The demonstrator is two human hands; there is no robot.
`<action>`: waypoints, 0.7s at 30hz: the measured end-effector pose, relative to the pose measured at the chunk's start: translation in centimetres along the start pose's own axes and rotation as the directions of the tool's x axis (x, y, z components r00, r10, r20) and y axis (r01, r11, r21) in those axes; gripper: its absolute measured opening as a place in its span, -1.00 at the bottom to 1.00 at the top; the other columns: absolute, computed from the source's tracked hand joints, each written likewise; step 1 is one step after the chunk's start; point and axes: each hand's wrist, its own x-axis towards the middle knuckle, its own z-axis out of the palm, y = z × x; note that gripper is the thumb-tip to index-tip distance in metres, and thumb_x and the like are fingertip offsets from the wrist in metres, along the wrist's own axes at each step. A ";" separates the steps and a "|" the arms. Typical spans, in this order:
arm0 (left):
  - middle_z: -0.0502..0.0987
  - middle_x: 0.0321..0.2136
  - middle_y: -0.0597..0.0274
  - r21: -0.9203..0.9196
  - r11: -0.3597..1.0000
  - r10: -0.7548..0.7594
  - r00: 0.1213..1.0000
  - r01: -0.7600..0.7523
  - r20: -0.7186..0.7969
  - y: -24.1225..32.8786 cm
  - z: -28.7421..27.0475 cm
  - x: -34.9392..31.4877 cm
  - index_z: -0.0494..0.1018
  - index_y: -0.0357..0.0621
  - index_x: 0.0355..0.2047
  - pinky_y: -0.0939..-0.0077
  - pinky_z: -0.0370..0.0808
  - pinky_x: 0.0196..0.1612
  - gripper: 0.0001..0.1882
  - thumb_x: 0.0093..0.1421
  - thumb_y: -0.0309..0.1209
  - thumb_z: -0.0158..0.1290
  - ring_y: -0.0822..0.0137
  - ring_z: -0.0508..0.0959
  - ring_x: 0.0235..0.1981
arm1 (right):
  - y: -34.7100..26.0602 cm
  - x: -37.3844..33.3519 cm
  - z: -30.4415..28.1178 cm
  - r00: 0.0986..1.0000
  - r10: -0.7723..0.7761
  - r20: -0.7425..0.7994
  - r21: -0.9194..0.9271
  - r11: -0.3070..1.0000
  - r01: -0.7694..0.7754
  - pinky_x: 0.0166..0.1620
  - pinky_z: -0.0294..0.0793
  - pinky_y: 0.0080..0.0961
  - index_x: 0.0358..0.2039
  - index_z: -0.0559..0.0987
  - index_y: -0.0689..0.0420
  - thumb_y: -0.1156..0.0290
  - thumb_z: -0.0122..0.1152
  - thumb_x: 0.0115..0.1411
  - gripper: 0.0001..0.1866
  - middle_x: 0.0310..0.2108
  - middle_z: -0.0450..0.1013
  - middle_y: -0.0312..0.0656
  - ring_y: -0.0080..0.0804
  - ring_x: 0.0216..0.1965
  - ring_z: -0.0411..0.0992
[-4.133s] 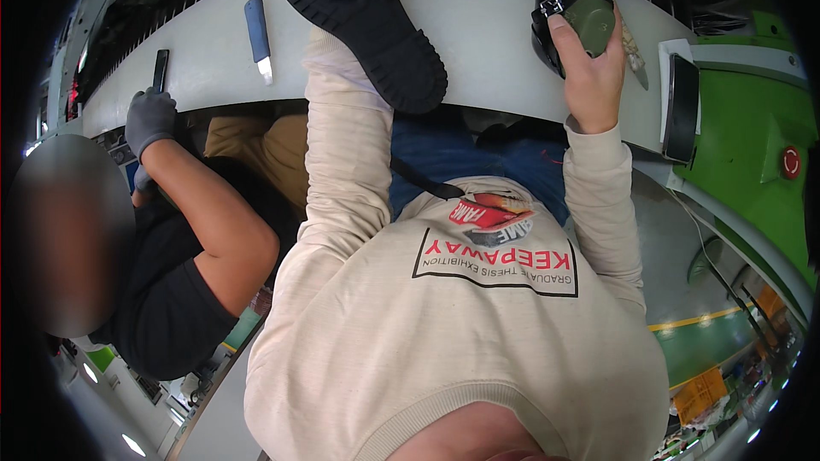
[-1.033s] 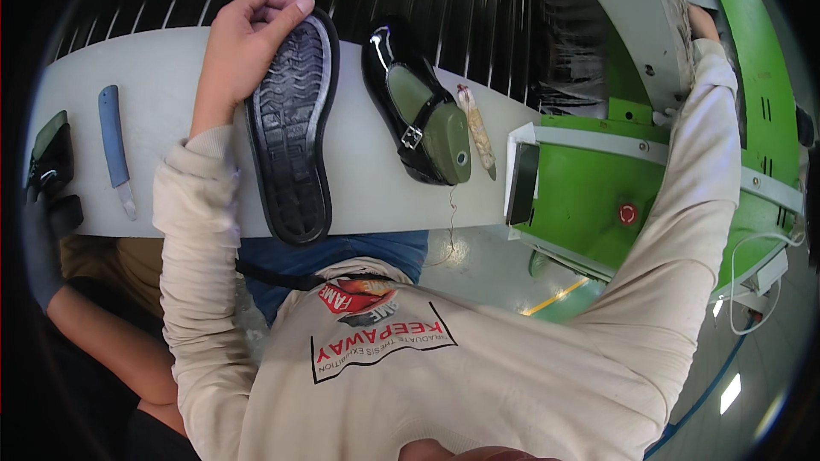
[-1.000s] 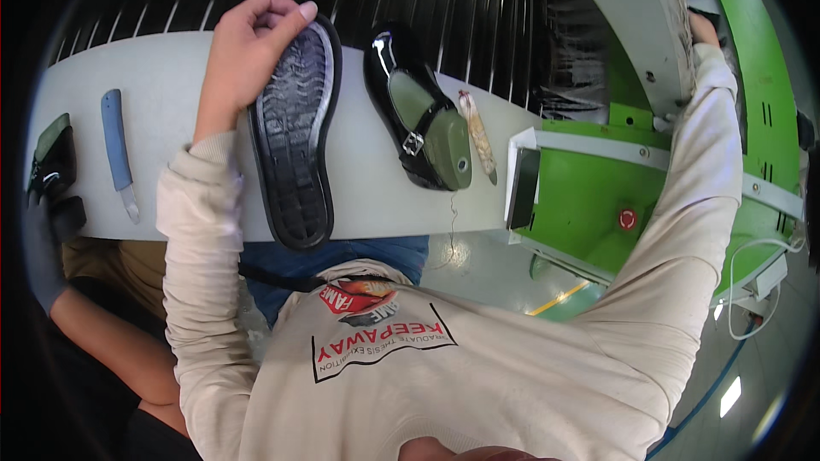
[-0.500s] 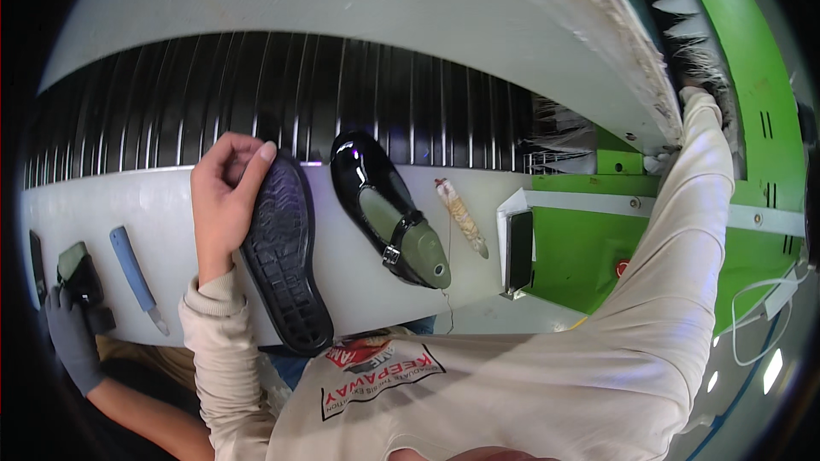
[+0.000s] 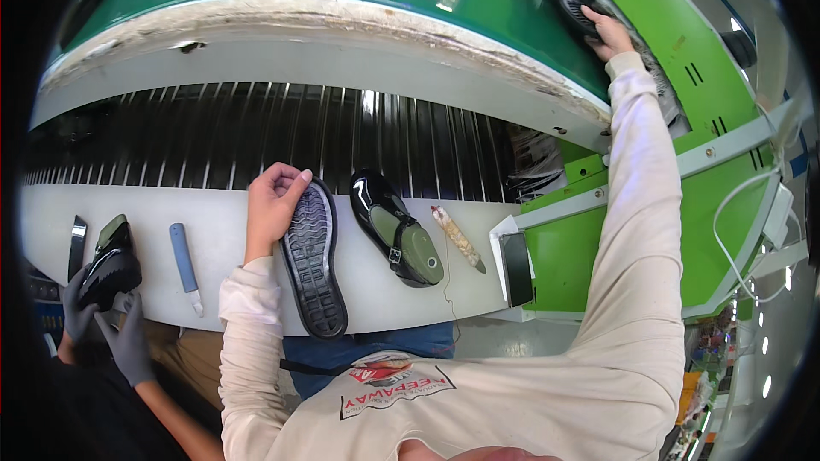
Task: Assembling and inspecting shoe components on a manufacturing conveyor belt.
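My left hand (image 5: 275,209) is closed on the toe end of a black rubber shoe sole (image 5: 316,256), its inner side with wavy ridges and a grid facing up. To its right, untouched, lies a glossy black strap shoe (image 5: 384,226) with a buckle and a green last inside. At the upper right my right hand (image 5: 610,34) reaches over the green belt and grips a second black sole (image 5: 571,7), partly hidden among the white bristles. A taped knife-like tool (image 5: 458,237) rests right of the shoe.
A co-worker's grey-gloved hands (image 5: 120,324) hold a black shoe (image 5: 114,269) at the left. Between us lies a blue-handled knife (image 5: 183,260). A roller conveyor (image 5: 282,137) runs behind the white worktop (image 5: 243,312). A phone (image 5: 516,269) stands by the green machine frame (image 5: 564,256).
The view has tipped up, bringing the green belt into sight. My right hand, hidden before behind bristles, now shows with a sole. The co-worker's second hand has appeared at their shoe.
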 end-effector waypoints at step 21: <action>0.62 -0.52 0.33 0.050 0.990 0.129 0.991 -0.130 0.015 -0.1 2.4 1.3 0.65 -0.30 -0.31 0.59 0.51 -0.34 -0.72 0.30 -0.29 0.36 0.56 0.53 -0.47 | -14.8 -30.9 10.1 -0.452 -0.831 0.324 -0.528 -0.555 0.642 -0.03 0.60 -0.30 -0.14 0.73 0.04 0.70 0.53 0.03 -0.62 -0.11 0.63 -0.29 -0.20 -0.06 0.54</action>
